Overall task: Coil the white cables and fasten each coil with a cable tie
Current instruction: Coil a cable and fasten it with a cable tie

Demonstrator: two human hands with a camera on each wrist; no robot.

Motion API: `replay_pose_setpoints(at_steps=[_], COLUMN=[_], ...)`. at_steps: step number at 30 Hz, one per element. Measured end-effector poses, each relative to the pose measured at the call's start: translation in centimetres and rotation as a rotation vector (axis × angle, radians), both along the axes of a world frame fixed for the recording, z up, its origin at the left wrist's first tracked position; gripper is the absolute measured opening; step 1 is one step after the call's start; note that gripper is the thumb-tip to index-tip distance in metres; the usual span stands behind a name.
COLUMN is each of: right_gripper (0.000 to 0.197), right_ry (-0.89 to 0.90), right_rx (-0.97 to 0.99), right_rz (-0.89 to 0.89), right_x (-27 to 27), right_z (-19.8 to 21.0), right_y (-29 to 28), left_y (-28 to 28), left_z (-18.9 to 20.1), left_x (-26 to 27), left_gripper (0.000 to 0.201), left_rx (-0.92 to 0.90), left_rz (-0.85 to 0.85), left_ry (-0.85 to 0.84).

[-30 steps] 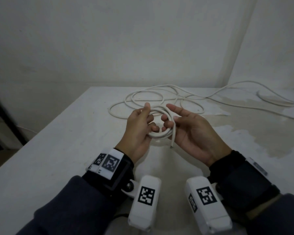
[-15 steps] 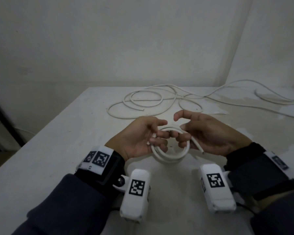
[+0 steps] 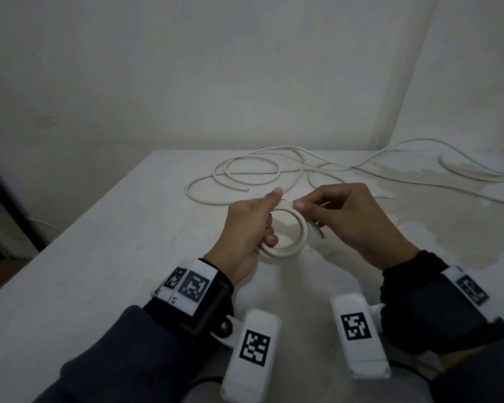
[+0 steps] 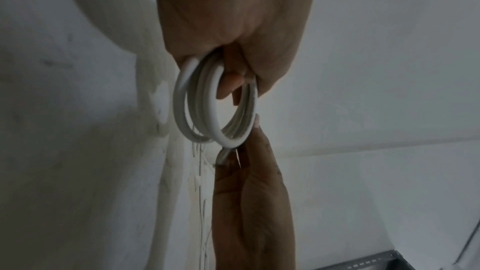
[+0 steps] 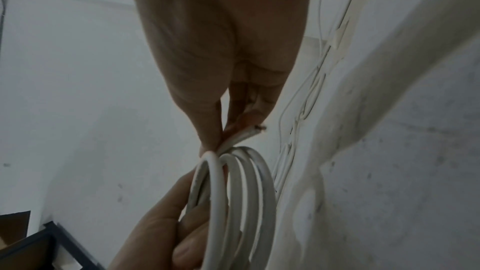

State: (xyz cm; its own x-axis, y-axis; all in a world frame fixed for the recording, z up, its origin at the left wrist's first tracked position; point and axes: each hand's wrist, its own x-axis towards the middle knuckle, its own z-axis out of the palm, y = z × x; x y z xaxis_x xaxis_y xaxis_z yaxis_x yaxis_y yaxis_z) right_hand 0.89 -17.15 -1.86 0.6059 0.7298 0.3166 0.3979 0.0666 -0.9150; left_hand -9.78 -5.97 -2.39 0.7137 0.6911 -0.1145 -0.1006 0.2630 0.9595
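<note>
At the near middle of the table: coil gathered, tie being brought on

Above the white table (image 3: 105,245), the left hand (image 3: 246,228) grips the coil (image 3: 296,242) at its 9 o'clock side, fingers curled through the loops. Half a second ago both hands were low and still shaping the ring; now the right hand (image 3: 352,219) has risen to the coil's 12 o'clock edge and pinches something thin there, probably the cable tie, with the cable's cut end (image 5: 255,130) poking out beside its fingertips. I judge the winding of this cable finished and the fastening just starting; no closed tie shows yet. The loose cables (image 3: 245,181) lie uncoiled at 12 o'clock, well apart from the hands, so more coils remain to be made
</note>
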Motion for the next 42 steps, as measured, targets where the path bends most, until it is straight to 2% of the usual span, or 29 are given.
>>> replay_pose_setpoints(at_steps=[5, 7, 10, 13, 17, 19, 23, 26, 33, 42], right_gripper=[0.004, 0.007, 0.016, 0.016, 0.022, 0.027, 0.011, 0.013, 0.018, 0.009], right_ry=[0.044, 0.052, 0.044, 0.074, 0.18, 0.224, 0.223, 0.271, 0.321, 0.301], right_rx=[-0.012, -0.029, -0.083, -0.053, 0.037, 0.012, -0.165, -0.127, -0.097, -0.105], right_rz=[0.033, 0.054, 0.059, 0.042, -0.01, -0.04, 0.092, 0.138, 0.066, 0.032], right_x=[-0.3, -0.4, -0.6, -0.5, -0.3, -0.2, -0.6, -0.7, 0.6, 0.1], right_z=[-0.2, 0.0, 0.1, 0.0, -0.2, -0.4, -0.3, -0.2, -0.6, 0.1], right_y=[0.1, 0.0, -0.1, -0.1, 0.1, 0.2, 0.4, 0.3, -0.1, 0.0], left_y=[0.2, 0.3, 0.2, -0.1, -0.3, 0.0, 0.5, 0.5, 0.1, 0.1], left_z=[-0.2, -0.3, -0.4, -0.5, -0.6, -0.8, -1.1, -1.5, -1.3, -0.3], left_x=[0.1, 0.1, 0.0, 0.1, 0.4, 0.4, 0.5, 0.6, 0.3, 0.0], left_gripper=[0.037, 0.037, 0.036, 0.036, 0.031, 0.028, 0.029, 0.032, 0.012, 0.013], left_rx=[-0.04, -0.04, -0.047, -0.067, -0.218, -0.323, -0.463, -0.47, -0.47, -0.531], left_rz=[0.112, 0.136, 0.127, 0.103, 0.067, 0.063, 0.003, -0.074, -0.289, -0.302], left_ry=[-0.059, -0.068, -0.073, -0.091, -0.127, -0.163, -0.231, -0.241, -0.289, -0.259])
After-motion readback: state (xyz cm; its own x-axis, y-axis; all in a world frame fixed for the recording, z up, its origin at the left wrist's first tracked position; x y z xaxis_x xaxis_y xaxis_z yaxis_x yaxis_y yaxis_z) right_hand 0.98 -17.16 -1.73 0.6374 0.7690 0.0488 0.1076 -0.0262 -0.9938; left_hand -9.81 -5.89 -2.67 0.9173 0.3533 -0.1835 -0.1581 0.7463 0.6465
